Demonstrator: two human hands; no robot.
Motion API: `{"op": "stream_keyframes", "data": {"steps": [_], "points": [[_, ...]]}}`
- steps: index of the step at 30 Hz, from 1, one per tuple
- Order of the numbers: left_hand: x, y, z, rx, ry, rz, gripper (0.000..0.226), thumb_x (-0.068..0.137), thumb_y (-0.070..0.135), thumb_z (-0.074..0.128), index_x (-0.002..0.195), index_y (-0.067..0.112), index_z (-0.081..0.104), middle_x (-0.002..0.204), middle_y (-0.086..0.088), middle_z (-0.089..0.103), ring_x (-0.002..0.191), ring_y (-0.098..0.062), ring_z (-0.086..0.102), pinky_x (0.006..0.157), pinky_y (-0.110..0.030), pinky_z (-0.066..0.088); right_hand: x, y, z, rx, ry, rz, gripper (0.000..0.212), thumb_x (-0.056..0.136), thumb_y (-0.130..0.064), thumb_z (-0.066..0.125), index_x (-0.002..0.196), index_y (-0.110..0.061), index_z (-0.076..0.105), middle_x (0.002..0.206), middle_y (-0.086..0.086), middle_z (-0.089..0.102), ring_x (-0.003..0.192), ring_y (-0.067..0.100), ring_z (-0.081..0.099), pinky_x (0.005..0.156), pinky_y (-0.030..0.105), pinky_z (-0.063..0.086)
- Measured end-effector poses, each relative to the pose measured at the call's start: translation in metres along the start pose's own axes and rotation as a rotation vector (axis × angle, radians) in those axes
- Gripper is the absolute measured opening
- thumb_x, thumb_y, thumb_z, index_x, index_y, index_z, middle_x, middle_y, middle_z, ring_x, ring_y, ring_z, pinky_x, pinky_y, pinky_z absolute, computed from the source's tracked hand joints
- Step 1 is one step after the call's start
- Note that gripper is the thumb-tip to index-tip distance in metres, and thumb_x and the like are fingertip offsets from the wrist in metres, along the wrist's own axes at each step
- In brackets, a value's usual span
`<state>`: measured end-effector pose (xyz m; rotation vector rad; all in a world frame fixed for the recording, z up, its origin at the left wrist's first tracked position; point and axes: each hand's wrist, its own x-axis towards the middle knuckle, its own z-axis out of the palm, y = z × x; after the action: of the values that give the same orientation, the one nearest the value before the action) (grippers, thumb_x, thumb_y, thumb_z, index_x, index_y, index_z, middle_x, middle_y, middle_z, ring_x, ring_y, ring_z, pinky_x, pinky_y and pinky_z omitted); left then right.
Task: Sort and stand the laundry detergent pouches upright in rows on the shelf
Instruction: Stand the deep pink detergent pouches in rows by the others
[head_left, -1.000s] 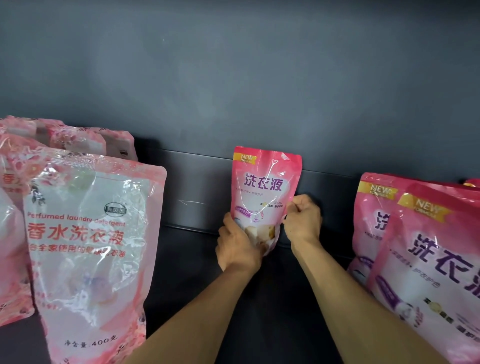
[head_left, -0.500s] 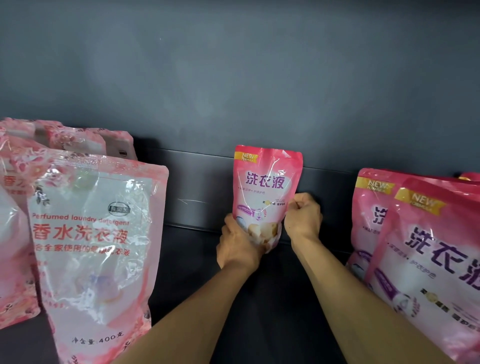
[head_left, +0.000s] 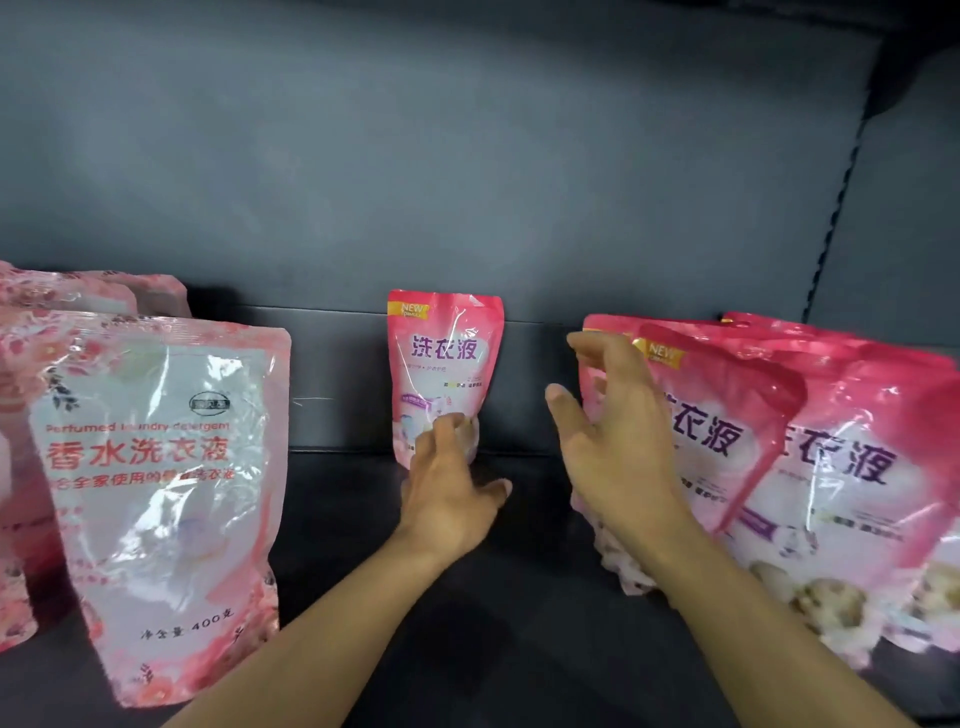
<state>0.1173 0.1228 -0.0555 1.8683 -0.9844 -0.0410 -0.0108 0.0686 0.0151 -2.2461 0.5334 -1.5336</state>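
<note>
My left hand (head_left: 451, 499) touches the base of a small pink pouch (head_left: 445, 364) with straight fingers; it stands upright against the dark back wall (head_left: 467, 182). My right hand (head_left: 618, 447) hovers spread wide, holding nothing, before a row of larger pink pouches (head_left: 831, 447). Pale floral pouches (head_left: 156, 493) stand at left on the black shelf (head_left: 493, 623).

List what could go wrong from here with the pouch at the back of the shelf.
1. The small pouch stands against the back wall with only the left hand touching its base; once that lets go, it may slump forward.
2. The right hand is open beside the leaning pink pouches; a nudge could tip that row further.
3. Bare shelf on both sides gives the small pouch no side support.
</note>
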Motion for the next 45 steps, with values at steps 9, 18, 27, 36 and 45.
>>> {"op": "stream_keyframes", "data": {"steps": [9, 18, 27, 36, 45], "points": [[-0.039, 0.020, 0.013, -0.062, -0.267, 0.074, 0.072, 0.081, 0.026, 0.071, 0.139, 0.024, 0.027, 0.143, 0.001, 0.033, 0.128, -0.013, 0.038, 0.095, -0.020, 0.034, -0.005, 0.016, -0.093, -0.311, 0.295, 0.122, 0.056, 0.081, 0.004, 0.065, 0.130, -0.003, 0.039, 0.121, 0.011, 0.051, 0.107, 0.020, 0.051, 0.088, 0.012, 0.036], [-0.057, 0.013, 0.003, -0.087, -0.319, 0.035, 0.074, 0.082, 0.025, 0.071, 0.140, 0.024, 0.025, 0.144, 0.001, 0.033, 0.130, -0.012, 0.037, 0.106, -0.030, 0.038, -0.008, 0.037, -0.062, 0.404, 0.277, 0.529, 0.050, 0.095, -0.020, 0.054, 0.045, -0.020, 0.050, 0.051, -0.001, 0.035, 0.056, 0.018, 0.029, 0.063, 0.032, 0.034], [-0.035, 0.001, -0.023, -0.174, -0.139, -0.049, 0.034, 0.093, 0.009, 0.050, 0.125, 0.020, 0.051, 0.124, 0.006, 0.058, 0.110, -0.009, 0.055, 0.089, -0.018, 0.042, 0.014, 0.026, 0.000, 0.672, 0.075, 0.520, 0.036, 0.095, -0.021, 0.053, 0.060, -0.025, 0.044, 0.044, -0.016, 0.055, 0.052, 0.001, 0.054, 0.055, 0.015, 0.046], [0.012, -0.035, -0.031, -0.110, 0.291, -0.316, 0.019, 0.091, 0.009, 0.044, 0.078, 0.016, 0.058, 0.083, -0.003, 0.065, 0.079, -0.023, 0.063, 0.074, -0.038, 0.056, 0.047, 0.021, 0.077, 0.936, -0.131, 0.503, 0.016, 0.095, -0.015, 0.052, 0.088, -0.009, 0.066, 0.082, 0.008, 0.070, 0.069, 0.017, 0.068, 0.064, 0.028, 0.057], [0.013, -0.056, -0.026, -0.114, 0.370, -0.308, 0.016, 0.090, 0.010, 0.049, 0.077, 0.015, 0.057, 0.080, -0.002, 0.065, 0.079, -0.023, 0.063, 0.073, -0.039, 0.054, 0.033, 0.042, 0.088, 0.799, -0.257, 0.390, 0.015, 0.096, -0.017, 0.050, 0.102, -0.019, 0.063, 0.095, 0.000, 0.072, 0.087, 0.011, 0.069, 0.074, 0.024, 0.057]]}}
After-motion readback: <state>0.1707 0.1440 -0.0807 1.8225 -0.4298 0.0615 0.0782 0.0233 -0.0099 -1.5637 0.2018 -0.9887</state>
